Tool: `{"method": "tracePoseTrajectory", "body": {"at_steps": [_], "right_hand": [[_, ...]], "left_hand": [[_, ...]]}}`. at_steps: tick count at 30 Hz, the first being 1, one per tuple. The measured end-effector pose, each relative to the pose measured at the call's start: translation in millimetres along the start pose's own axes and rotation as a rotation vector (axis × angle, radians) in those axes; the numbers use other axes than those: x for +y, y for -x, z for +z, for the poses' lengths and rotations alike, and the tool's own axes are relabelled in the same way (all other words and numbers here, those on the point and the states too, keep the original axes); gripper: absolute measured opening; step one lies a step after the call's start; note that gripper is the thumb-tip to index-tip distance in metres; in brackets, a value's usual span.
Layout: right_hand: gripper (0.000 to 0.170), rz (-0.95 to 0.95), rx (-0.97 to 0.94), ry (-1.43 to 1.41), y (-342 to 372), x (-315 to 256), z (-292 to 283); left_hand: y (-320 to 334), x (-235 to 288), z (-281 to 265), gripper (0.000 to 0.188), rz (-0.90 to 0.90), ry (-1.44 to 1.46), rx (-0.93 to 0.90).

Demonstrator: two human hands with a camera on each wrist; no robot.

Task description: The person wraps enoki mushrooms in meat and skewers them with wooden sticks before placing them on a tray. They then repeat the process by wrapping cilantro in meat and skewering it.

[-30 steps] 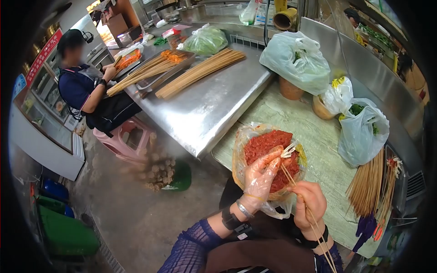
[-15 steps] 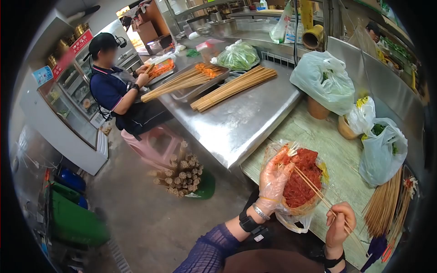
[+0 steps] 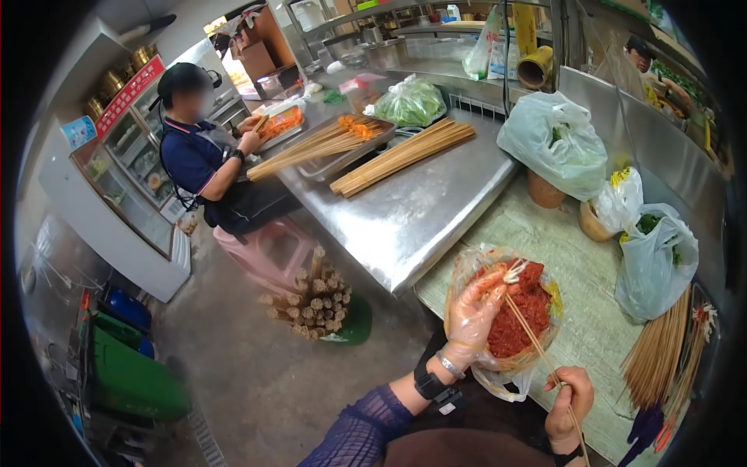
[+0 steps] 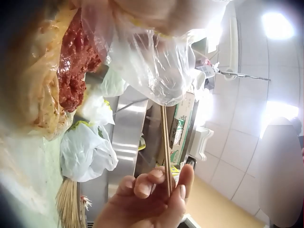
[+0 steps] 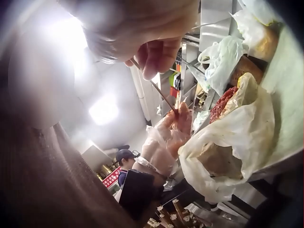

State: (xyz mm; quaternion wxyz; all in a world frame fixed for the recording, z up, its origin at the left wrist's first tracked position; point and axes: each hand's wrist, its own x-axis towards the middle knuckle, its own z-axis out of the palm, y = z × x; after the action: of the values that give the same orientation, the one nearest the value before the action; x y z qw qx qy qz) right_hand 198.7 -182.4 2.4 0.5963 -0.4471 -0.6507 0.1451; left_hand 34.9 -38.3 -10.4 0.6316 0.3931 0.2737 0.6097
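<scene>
My left hand [image 3: 476, 310], in a clear plastic glove, holds a small bunch of thin white stalks [image 3: 514, 271], like enoki mushrooms, over red minced meat [image 3: 520, 331]. The meat fills a bag-lined bowl [image 3: 457, 284]. Two thin bamboo skewers [image 3: 537, 338] run from the gloved fingers down to my bare right hand [image 3: 569, 405]. That hand pinches them between thumb and fingers near their lower part, as the left wrist view also shows. In the right wrist view the skewer's upper end meets the gloved fingertips [image 5: 178, 118], which hide the tip.
Loose skewers [image 3: 654, 350] lie at the right table edge, beside bagged greens [image 3: 657, 265]. A steel table [image 3: 436, 210] adjoins, bearing a skewer bundle [image 3: 405, 159] and a tray [image 3: 311, 165]. Another person [image 3: 194, 148] sits behind it. Bundled sticks [image 3: 315, 300] stand in a green bucket [image 3: 358, 323].
The right hand has moved away from the gloved hand, down along the skewers, whose slant has changed. The left hand still holds the white stalks above the meat. The head view has shifted.
</scene>
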Motion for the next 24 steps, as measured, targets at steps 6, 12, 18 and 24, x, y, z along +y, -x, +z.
{"method": "tracePoseTrajectory", "body": {"at_steps": [6, 12, 18, 24], "right_hand": [[0.019, 0.076, -0.019, -0.065, 2, -4, -3], [0.024, 0.295, 0.187, -0.284, 14, 2, -12], [0.023, 0.247, 0.203, -0.282, 20, 0, -14], [0.02, 0.326, 0.26, -0.357, 22, 4, -16]], "left_hand": [[-2, 3, 9, 0.044, 0.163, -0.004, 0.016], [-1, 13, 11, 0.082, 0.101, 0.171, -0.017], [0, 13, 9, 0.082, 0.082, 0.187, -0.056], [1, 15, 7, 0.08, 0.051, 0.114, -0.039]]}}
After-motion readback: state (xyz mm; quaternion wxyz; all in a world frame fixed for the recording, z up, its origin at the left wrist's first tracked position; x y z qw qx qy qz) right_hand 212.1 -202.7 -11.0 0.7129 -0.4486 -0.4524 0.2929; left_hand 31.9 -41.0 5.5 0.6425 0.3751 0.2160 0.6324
